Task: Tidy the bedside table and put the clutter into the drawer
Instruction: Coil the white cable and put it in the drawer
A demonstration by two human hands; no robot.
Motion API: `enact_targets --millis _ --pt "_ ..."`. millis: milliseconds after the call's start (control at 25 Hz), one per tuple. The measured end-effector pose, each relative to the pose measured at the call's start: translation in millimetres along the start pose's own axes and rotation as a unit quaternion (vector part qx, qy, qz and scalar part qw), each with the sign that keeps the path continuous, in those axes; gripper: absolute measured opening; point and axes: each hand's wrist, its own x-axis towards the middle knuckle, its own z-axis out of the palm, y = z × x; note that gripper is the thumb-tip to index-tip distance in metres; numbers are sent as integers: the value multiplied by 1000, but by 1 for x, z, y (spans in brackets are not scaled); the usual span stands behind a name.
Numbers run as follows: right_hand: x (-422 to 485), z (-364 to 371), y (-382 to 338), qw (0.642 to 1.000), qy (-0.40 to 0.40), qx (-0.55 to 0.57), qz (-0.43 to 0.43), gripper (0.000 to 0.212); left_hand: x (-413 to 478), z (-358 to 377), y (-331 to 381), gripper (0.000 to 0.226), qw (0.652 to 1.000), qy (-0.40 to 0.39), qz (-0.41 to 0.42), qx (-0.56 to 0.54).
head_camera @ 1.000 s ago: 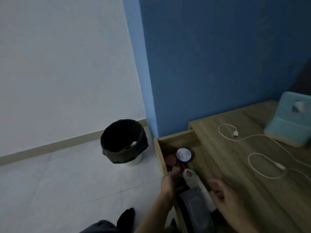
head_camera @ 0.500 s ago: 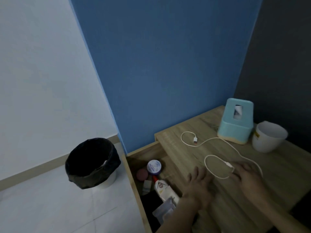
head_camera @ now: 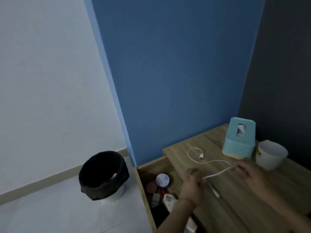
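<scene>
The wooden bedside table (head_camera: pixel 239 209) stands in the corner of a blue wall, and its drawer (head_camera: pixel 141 185) is pulled out past the table's left edge. On the floor to the left of the drawer, well apart from it, stands a waste bin (head_camera: pixel 103 175) lined with a black bag. At the table's back edge a pale blue tissue box (head_camera: pixel 239 140) stands upright, with a white cup (head_camera: pixel 271 155) just beside it towards the back right corner.

The left hand (head_camera: pixel 193 184) is above the table's left edge, fingers curled round the white cable (head_camera: pixel 217 161). The right hand (head_camera: pixel 249 170), blurred, pinches the same cable further along, and the stretch between the two hands is pulled straight, lifted off the wood. One plug end hangs down below the left hand; the other end lies looped on the table near its back left corner.

Inside the drawer lie a round jar (head_camera: pixel 162 180) with a pale printed lid, a white bottle (head_camera: pixel 169 200) and a small dark red lid (head_camera: pixel 151 187).
</scene>
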Motion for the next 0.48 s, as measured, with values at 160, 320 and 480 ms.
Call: enact_targets --millis 160,320,480 --pt "15 -63 -77 990 -41 56 -120 30 -3 -69 59 22 982 60 54 -173" --pt "13 -91 -168 965 -116 27 -233 33 -21 -123 120 27 963 77 122 -229" --pt "14 -120 -226 948 -75 122 -284 27 -55 -187 159 27 946 44 124 -298"
